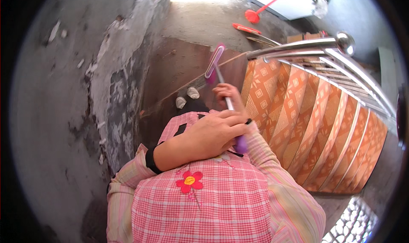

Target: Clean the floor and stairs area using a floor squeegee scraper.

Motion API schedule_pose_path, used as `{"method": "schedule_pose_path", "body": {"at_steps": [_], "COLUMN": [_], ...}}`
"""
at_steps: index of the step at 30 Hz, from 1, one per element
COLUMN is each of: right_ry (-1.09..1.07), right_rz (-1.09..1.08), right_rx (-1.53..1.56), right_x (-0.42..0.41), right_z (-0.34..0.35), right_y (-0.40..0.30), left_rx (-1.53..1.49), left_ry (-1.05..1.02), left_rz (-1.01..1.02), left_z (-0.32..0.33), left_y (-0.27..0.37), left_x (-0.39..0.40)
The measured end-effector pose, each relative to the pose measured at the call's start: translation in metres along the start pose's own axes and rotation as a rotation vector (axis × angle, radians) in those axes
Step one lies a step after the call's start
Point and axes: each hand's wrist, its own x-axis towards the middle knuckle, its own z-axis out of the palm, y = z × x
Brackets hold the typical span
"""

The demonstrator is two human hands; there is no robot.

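A long tool with a purple-and-white head (pixel 214 62), probably a mop or broom, runs away from me towards the floor. Its metal handle (pixel 220 76) ends in a purple grip (pixel 241 144) close to my apron. My left hand (pixel 204 136) is closed round the upper end of the handle, just above the grip's tip. Farther down the handle, my right hand (pixel 228 94) is wrapped around it, slightly blurred. The tool's head is over the brown floor, beyond my shoes (pixel 193 93); whether it touches the floor I cannot tell.
A worn wall with peeling plaster (pixel 108 70) rises on the left. Stairs covered in orange patterned material (pixel 297 115) and a metal handrail (pixel 297 46) are on the right. Beyond lie a red-headed long-handled tool (pixel 246 29) and a red plunger-like object (pixel 252 16).
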Motion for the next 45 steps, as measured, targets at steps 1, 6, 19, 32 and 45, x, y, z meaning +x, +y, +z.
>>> {"method": "schedule_pose_path", "body": {"at_steps": [1,6,19,32,45], "right_ry": [-0.086,0.12,0.8,0.286,0.659], "right_rz": [-0.006,-0.041,0.33,1.284,1.262], "right_rx": [0.003,-0.371,-1.254,-2.193,-2.368], "right_x": [-0.011,-0.058,-0.013,0.134,0.156], "right_z": [0.005,0.035,0.12,0.009,0.105], "right_y": [-0.015,-0.023,-0.022,0.014,-0.041], "left_rx": [-0.115,-0.031,0.092,-0.304,-0.66], "left_ry": [0.148,0.401,0.288,0.943,1.318], "left_rz": [0.036,-0.422,-1.438,-1.611,-1.522], "left_z": [-0.003,0.005,0.163,0.286,0.36], "left_y": [0.003,-0.059,-0.128,-0.038,-0.045], "left_x": [-0.003,-0.067,-0.159,-0.013,-0.001]}}
